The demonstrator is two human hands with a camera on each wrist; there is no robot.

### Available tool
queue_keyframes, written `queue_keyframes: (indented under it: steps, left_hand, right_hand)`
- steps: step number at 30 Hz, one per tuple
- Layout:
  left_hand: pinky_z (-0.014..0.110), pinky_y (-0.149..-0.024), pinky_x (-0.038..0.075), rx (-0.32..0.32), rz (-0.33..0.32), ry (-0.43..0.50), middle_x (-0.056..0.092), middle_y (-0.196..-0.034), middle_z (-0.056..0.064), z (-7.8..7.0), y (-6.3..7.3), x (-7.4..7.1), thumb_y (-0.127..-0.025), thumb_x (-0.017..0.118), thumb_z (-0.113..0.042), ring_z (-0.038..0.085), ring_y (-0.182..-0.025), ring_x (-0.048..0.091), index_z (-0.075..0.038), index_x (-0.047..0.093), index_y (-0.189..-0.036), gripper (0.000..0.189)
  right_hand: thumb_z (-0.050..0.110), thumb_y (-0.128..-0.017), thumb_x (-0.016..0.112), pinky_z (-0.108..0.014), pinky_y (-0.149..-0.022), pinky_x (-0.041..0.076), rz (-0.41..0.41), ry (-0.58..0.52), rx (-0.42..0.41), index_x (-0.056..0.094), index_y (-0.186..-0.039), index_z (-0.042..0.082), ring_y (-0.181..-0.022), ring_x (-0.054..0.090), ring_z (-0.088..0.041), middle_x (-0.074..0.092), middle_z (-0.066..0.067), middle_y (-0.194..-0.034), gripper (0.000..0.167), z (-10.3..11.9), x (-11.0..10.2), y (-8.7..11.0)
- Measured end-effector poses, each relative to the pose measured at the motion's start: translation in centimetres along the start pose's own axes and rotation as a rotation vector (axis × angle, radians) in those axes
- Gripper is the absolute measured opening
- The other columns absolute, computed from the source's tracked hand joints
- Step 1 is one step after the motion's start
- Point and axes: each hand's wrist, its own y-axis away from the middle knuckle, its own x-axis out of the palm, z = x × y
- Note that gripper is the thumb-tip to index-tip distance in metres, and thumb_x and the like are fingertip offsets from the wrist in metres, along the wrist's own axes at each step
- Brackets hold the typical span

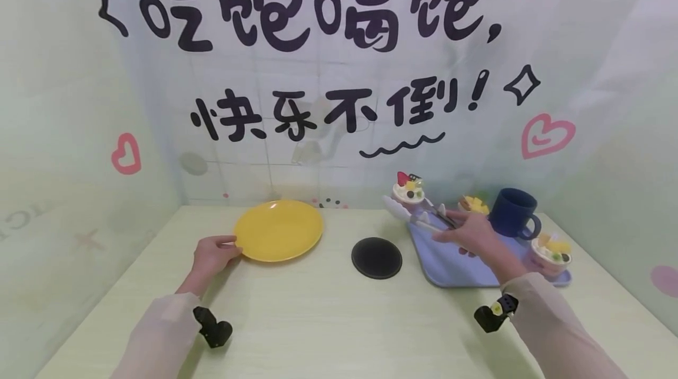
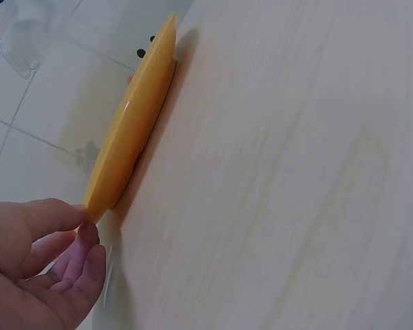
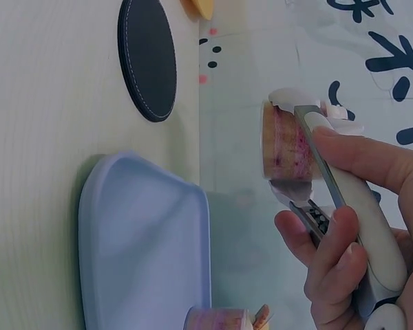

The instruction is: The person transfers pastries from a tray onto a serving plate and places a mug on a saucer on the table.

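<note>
At the left, my left hand [image 1: 212, 258] pinches the rim of a yellow plate [image 1: 278, 230] between thumb and fingers. In the left wrist view the plate [image 2: 134, 124] appears edge-on, its foot at or just above the table; I cannot tell which. My right hand [image 1: 474, 235] grips a pair of tongs [image 3: 361, 220] with pale handles. Between the tongs' white tips is a dessert cup [image 1: 408, 190] topped with cream and fruit, including a strawberry. This cup [image 3: 286, 141] hangs in the air near the far left corner of a blue tray [image 1: 450, 267].
A dark blue mug [image 1: 512, 212] stands on the tray, with a second dessert cup [image 1: 473, 205] behind my right hand and a third dessert cup [image 1: 549, 256] at its right. A round black coaster [image 1: 376, 258] lies between plate and tray. A printed backdrop [image 1: 296, 179] rises behind the table.
</note>
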Motion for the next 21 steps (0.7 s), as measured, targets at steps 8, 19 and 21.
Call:
queue_keyframes:
  steps: [8,19,21]
  left_hand:
    - [0.024,-0.062,0.050,-0.008,0.004,0.001,0.063,-0.099,0.025,-0.1,0.2,0.1,-0.083,0.062,-0.005,0.015,-0.075,0.061,0.014,0.049,-0.121,0.045]
    - [0.025,-0.066,0.051,-0.010,0.004,-0.010,0.061,-0.106,0.027,0.0,0.1,0.1,-0.083,0.062,-0.007,0.018,-0.081,0.062,0.014,0.049,-0.121,0.045]
    - [0.025,-0.066,0.051,-0.009,0.002,-0.010,0.061,-0.106,0.027,0.0,0.1,0.2,-0.083,0.062,-0.007,0.019,-0.081,0.062,0.014,0.050,-0.121,0.045]
  right_hand:
    - [0.031,-0.069,0.079,-0.025,-0.043,0.039,0.026,-0.004,-0.018,0.039,-0.138,0.004,-0.046,0.045,-0.014,0.055,-0.011,-0.070,0.085,0.9,1.1,-0.6]
    - [0.030,-0.069,0.079,-0.025,-0.043,0.039,0.027,0.009,-0.029,0.042,-0.137,0.008,-0.047,0.046,-0.014,0.057,-0.010,-0.073,0.081,1.8,2.0,-1.6]
    - [0.030,-0.068,0.079,-0.024,-0.043,0.039,0.028,0.007,-0.037,0.043,-0.137,0.008,-0.047,0.046,-0.014,0.057,-0.011,-0.075,0.081,2.1,2.2,-1.6]
